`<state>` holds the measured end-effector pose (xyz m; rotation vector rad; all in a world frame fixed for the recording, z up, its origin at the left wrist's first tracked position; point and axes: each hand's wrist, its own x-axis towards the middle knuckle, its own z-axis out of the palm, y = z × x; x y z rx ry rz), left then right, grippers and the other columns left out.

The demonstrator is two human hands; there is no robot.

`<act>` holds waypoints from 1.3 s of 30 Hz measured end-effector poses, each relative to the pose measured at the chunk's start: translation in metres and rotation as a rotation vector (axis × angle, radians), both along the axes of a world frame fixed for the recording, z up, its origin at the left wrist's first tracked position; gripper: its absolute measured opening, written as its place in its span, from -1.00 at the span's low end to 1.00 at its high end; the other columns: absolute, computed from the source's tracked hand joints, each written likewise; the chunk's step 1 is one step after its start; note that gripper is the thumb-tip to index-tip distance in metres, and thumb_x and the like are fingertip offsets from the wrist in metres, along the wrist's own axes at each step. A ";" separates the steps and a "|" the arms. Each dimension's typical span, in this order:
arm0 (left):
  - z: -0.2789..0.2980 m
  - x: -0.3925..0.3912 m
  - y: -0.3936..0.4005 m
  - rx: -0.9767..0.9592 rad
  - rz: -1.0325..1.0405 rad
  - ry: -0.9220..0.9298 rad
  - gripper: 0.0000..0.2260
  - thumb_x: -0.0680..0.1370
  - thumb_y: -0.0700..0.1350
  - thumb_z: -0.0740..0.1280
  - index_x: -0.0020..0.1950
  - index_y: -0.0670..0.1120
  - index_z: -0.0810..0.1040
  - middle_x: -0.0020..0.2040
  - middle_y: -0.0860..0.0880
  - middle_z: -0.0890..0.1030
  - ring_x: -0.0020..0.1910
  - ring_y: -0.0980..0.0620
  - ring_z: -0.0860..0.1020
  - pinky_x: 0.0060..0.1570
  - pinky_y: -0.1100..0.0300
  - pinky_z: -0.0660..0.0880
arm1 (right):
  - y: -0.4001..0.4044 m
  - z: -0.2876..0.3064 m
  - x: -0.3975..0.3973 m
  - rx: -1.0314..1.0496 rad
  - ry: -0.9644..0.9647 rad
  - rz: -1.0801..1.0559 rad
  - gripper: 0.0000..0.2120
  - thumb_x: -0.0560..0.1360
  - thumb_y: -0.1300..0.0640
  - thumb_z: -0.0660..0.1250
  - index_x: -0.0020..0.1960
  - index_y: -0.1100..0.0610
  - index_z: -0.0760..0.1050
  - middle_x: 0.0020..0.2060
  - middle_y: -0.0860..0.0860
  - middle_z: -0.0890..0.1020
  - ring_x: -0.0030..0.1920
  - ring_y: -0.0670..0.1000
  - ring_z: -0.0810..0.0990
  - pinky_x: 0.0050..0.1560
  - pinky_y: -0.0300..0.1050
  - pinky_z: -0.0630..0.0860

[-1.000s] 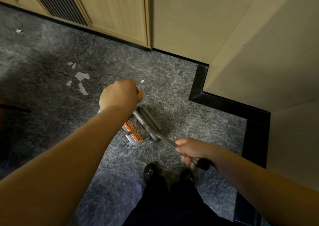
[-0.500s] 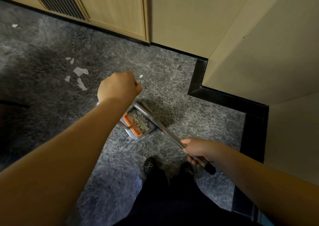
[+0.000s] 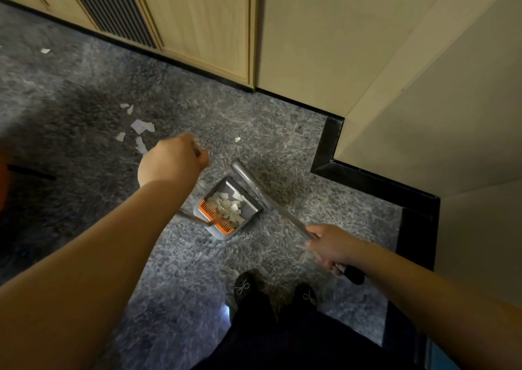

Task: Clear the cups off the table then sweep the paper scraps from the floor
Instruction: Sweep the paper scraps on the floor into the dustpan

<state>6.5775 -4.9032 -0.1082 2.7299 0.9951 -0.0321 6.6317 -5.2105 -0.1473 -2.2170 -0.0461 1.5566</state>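
Note:
A grey dustpan point(image 3: 250, 212) with an orange comb edge sits on the grey carpet, holding several white paper scraps point(image 3: 228, 207). My left hand point(image 3: 172, 163) hovers above and left of it, gripping a thin handle whose metal rod shows under my forearm beside the pan. My right hand point(image 3: 330, 245) grips the metal broom handle point(image 3: 282, 214), which slants up to the grey broom head point(image 3: 245, 176) at the pan's far right edge. Loose paper scraps point(image 3: 141, 130) lie on the carpet beyond my left hand. A single paper scrap point(image 3: 237, 139) lies farther right.
A wooden cabinet point(image 3: 197, 16) with a slatted vent runs along the back. A beige wall point(image 3: 423, 87) with black skirting point(image 3: 367, 177) juts in at right. My black shoes point(image 3: 245, 285) stand just behind the pan. A dark bar point(image 3: 28, 171) lies at the left edge.
The broom head has pulled off the dustpan toward the right, uncovering the scraps inside. My right hand has shifted right and back along with the handle.

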 end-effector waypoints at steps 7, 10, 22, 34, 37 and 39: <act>0.005 -0.005 0.037 -0.042 0.146 0.005 -0.76 0.56 0.12 0.28 -0.09 -0.05 0.54 -0.31 -0.05 0.49 -0.34 -0.10 0.46 -0.37 0.13 0.35 | 0.040 -0.004 0.041 0.021 -0.088 -0.028 -0.51 0.60 0.15 0.24 0.51 0.06 0.23 -0.40 0.04 0.51 -0.51 -0.04 0.46 -0.60 -0.32 0.32; 0.009 0.007 0.052 -0.039 0.184 0.005 -0.73 0.56 0.12 0.28 -0.11 -0.08 0.52 -0.23 -0.13 0.56 -0.30 -0.14 0.48 -0.34 0.12 0.37 | 0.060 -0.003 0.065 0.026 -0.111 0.001 -0.54 0.61 0.14 0.22 0.49 0.05 0.26 -0.38 0.04 0.53 -0.48 -0.03 0.48 -0.55 -0.29 0.37; 0.010 0.126 0.116 -0.010 0.239 0.078 -0.73 0.58 0.10 0.25 -0.18 -0.07 0.50 -0.35 -0.06 0.47 -0.40 -0.08 0.45 -0.43 0.17 0.30 | 0.150 -0.014 0.226 -0.016 -0.141 0.129 -0.54 0.62 0.17 0.20 0.50 0.10 0.24 -0.31 0.02 0.50 -0.41 -0.03 0.49 -0.63 -0.33 0.34; 0.002 0.180 0.158 0.027 0.241 0.146 -0.74 0.57 0.13 0.23 -0.13 -0.05 0.51 -0.32 -0.04 0.49 -0.39 -0.05 0.46 -0.41 0.16 0.31 | 0.231 -0.037 0.318 -0.149 -0.107 0.437 -0.66 0.65 0.13 0.12 0.40 0.20 0.32 -0.40 0.11 0.56 -0.48 0.02 0.49 -0.48 -0.21 0.40; 0.000 0.186 0.154 0.030 0.236 0.148 -0.73 0.56 0.12 0.23 -0.13 -0.08 0.48 -0.32 -0.06 0.50 -0.37 -0.09 0.49 -0.38 0.13 0.40 | 0.235 -0.039 0.314 -0.129 -0.038 0.454 -0.52 0.65 0.16 0.13 0.54 0.15 0.11 -0.41 0.10 0.55 -0.46 0.02 0.48 -0.43 -0.18 0.41; 0.000 0.189 0.152 0.021 0.230 0.140 -0.74 0.57 0.10 0.23 -0.15 -0.08 0.47 -0.35 -0.06 0.50 -0.38 -0.10 0.51 -0.35 0.08 0.50 | 0.234 -0.039 0.308 -0.125 0.033 0.470 -0.50 0.64 0.20 0.14 0.54 0.12 0.09 -0.37 0.12 0.52 -0.43 0.05 0.47 -0.40 -0.14 0.40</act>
